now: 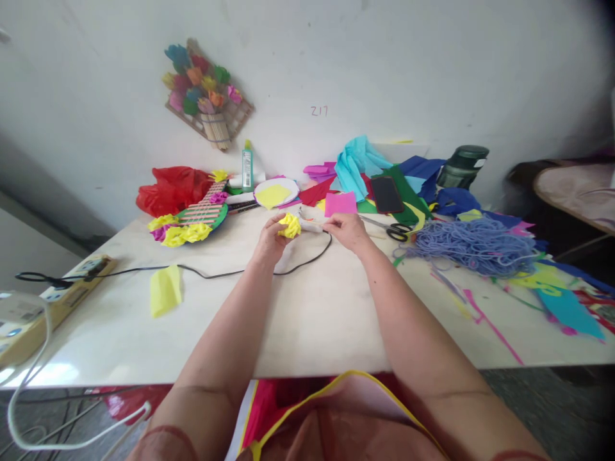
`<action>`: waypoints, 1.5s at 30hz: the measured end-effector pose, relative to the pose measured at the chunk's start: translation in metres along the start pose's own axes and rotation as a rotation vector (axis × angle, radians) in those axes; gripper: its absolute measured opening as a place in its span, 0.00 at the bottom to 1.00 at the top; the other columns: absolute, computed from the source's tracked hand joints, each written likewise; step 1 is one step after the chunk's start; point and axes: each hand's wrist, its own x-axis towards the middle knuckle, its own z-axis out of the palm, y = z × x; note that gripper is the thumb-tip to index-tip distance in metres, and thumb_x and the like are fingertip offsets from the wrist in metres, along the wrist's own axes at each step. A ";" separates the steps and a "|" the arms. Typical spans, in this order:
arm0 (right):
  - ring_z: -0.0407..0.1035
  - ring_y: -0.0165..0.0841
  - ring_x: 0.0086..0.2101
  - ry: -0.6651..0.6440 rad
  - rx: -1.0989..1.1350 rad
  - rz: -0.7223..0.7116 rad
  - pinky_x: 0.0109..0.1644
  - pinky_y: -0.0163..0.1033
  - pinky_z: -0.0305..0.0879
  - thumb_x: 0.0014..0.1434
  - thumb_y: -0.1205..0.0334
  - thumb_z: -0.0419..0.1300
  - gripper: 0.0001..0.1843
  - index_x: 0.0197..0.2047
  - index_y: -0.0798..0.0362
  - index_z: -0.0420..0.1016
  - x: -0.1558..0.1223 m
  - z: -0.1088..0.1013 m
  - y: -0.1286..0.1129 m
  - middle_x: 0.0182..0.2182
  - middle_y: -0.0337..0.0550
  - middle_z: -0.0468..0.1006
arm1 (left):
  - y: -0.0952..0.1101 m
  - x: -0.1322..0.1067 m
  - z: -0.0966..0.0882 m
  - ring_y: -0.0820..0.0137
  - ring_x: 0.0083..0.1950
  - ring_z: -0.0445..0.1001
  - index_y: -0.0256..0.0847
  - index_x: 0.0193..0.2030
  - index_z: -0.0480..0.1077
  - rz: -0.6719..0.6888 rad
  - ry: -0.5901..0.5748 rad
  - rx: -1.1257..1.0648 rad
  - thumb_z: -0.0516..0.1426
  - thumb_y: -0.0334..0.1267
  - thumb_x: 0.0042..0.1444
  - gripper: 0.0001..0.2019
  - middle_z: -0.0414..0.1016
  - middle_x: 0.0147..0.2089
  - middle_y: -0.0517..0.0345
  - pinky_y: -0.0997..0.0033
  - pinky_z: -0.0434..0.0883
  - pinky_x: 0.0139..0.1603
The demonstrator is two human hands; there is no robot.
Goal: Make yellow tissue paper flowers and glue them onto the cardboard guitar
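Note:
My left hand [271, 239] is closed around a crumpled yellow paper flower [289, 226] above the table. My right hand [346, 229] is pinched just to the right of it, on something thin and pale that is too small to name. Between the hands, a whitish tool [311, 226] lies on the table, partly hidden; a black cord [307, 261] curves away from beside it. A pink paper square [341, 204] lies just behind my right hand. Black-handled scissors [398, 232] rest to its right.
A round green piece [220, 218] with sticks and paper flowers stands back left, beside red plastic [173, 191]. A glue bottle [247, 168], paper plate [269, 192] and phone [387, 194] line the back. Blue yarn [475, 246] is heaped right; a power strip [57, 307] sits left.

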 end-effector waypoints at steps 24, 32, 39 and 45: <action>0.61 0.27 0.23 -0.099 -0.049 0.019 0.28 0.34 0.51 0.50 0.58 0.65 0.11 0.20 0.53 0.74 0.000 0.003 -0.003 0.17 0.35 0.69 | -0.001 -0.002 0.005 0.73 0.34 0.73 0.39 0.33 0.69 0.025 -0.030 -0.081 0.58 0.26 0.35 0.14 0.73 0.32 0.60 0.74 0.71 0.35; 0.64 0.28 0.24 -0.083 -0.096 0.036 0.29 0.34 0.52 0.50 0.57 0.64 0.10 0.21 0.52 0.77 -0.001 0.002 -0.003 0.19 0.36 0.73 | -0.003 0.000 0.004 0.72 0.36 0.73 0.39 0.34 0.69 0.028 -0.037 -0.050 0.60 0.26 0.36 0.14 0.73 0.34 0.60 0.72 0.70 0.40; 0.67 0.30 0.26 -0.077 -0.112 0.077 0.31 0.34 0.55 0.51 0.57 0.64 0.09 0.25 0.52 0.79 -0.001 0.001 -0.007 0.22 0.38 0.76 | -0.002 0.001 0.007 0.73 0.35 0.73 0.38 0.32 0.71 0.047 -0.016 -0.056 0.62 0.27 0.31 0.16 0.75 0.32 0.60 0.73 0.70 0.38; 0.67 0.29 0.26 -0.065 -0.119 0.061 0.31 0.34 0.56 0.53 0.57 0.63 0.09 0.27 0.53 0.80 -0.001 0.001 -0.007 0.22 0.38 0.77 | -0.003 0.002 0.005 0.70 0.32 0.74 0.38 0.34 0.71 -0.003 -0.018 0.040 0.63 0.28 0.31 0.17 0.76 0.31 0.59 0.71 0.70 0.34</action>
